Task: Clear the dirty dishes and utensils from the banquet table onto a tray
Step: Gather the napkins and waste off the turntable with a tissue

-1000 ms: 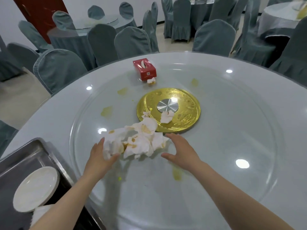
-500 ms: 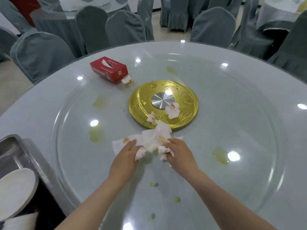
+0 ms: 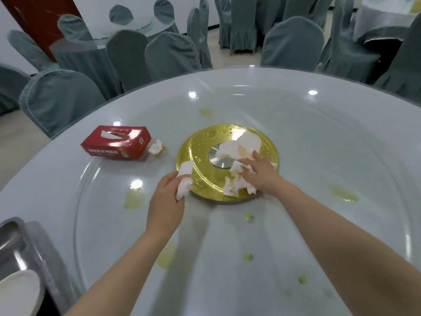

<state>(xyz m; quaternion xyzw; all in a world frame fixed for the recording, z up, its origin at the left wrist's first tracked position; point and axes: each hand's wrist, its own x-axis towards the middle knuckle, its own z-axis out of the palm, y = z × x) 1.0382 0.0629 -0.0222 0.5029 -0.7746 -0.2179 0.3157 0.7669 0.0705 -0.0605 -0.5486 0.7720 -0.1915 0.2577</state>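
Observation:
Crumpled, stained white tissues lie on the gold disc at the centre of the glass turntable. My right hand presses down on that pile with its fingers spread over it. My left hand grips a separate wad of white tissue at the disc's left edge. A metal tray sits at the lower left, with a white plate in it.
A red tissue box lies left of the disc, with one small crumpled tissue beside it. Yellow-green spills dot the glass. Covered grey chairs ring the table's far side.
Both hands have moved the tissues away from me, from the glass in front of the disc onto the disc. The turntable has turned, carrying the red box to the left.

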